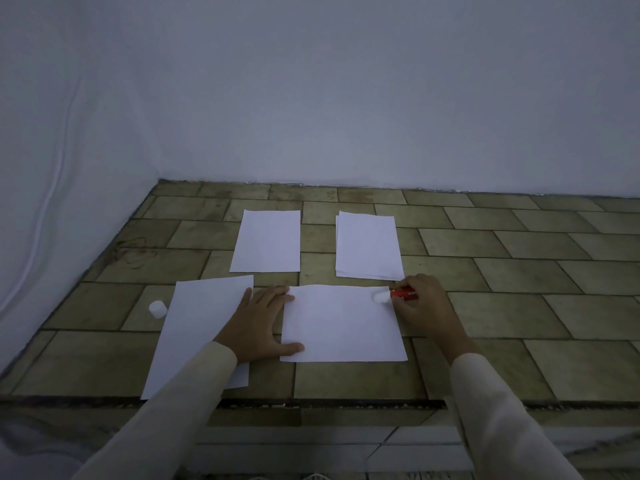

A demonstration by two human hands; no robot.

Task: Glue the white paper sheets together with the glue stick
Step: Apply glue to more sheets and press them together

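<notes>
A white paper sheet [341,327] lies in front of me on the tiled surface. My left hand [258,322] rests flat across its left edge, fingers spread. My right hand [420,306] grips a red glue stick [401,294], whose white tip touches the sheet's far right corner. Another white sheet [194,327] lies to the left, partly under my left forearm. The glue stick's white cap [157,309] stands beside that sheet's left edge.
Further back lie a single white sheet [266,241] and a small stack of white sheets [367,245]. White walls close off the back and left. The tiled surface [519,306] ends at a front edge near my forearms.
</notes>
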